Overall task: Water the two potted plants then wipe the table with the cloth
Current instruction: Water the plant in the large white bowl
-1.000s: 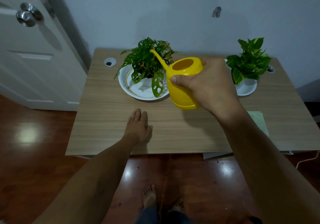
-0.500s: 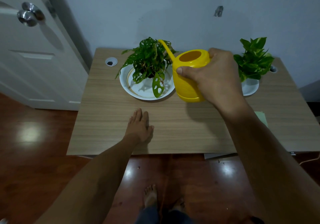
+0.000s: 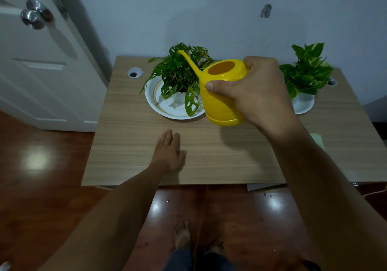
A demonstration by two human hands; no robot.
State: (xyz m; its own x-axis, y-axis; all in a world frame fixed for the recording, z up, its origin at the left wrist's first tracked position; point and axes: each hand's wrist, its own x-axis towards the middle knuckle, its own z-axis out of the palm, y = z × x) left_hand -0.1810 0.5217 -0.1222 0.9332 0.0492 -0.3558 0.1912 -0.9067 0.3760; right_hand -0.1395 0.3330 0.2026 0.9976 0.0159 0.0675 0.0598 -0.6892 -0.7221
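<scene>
Watering looks barely begun: our right hand (image 3: 259,94) grips the yellow watering can (image 3: 225,94) beside the left plant (image 3: 180,71), spout among its leaves, no stream visible. Right plant (image 3: 305,69) and green cloth (image 3: 318,139), at the tabletop's (image 3: 129,145) right edge, wait. Our left hand (image 3: 168,152) lies flat, empty.

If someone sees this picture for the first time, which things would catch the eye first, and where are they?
The bright yellow watering can stands out most, held above the middle of the wooden table by the right hand, its spout over the holey-leaved plant in a white dish. A second leafy plant stands at the far right, and the left hand lies flat near the front edge.
</scene>
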